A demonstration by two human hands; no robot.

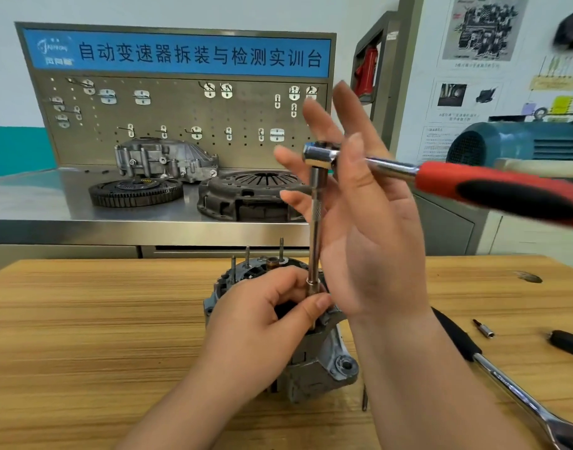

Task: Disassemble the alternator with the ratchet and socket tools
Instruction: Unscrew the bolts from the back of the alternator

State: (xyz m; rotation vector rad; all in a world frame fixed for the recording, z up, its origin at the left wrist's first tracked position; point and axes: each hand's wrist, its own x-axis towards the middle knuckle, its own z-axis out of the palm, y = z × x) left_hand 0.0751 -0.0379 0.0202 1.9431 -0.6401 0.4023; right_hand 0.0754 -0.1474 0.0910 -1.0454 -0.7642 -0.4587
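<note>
A grey alternator [317, 362] stands on the wooden table [100, 319], with several studs sticking up from its top. A ratchet with a red and black handle [493, 190] sits on a long extension bar [315, 235] that stands upright on the alternator's top. My left hand [265, 323] pinches the bar's lower end and socket against the alternator. My right hand [363, 216] is raised beside the ratchet head [319, 154], fingers spread, thumb resting against the shaft near the head. The ratchet handle points right, blurred.
A second chrome ratchet with a black grip [506, 384] lies on the table at the right, near a small bit [483, 329] and a black-handled tool [567, 344]. Behind, a steel bench [35, 203] holds a flywheel [136, 191], clutch cover [249, 194] and housing before a pegboard.
</note>
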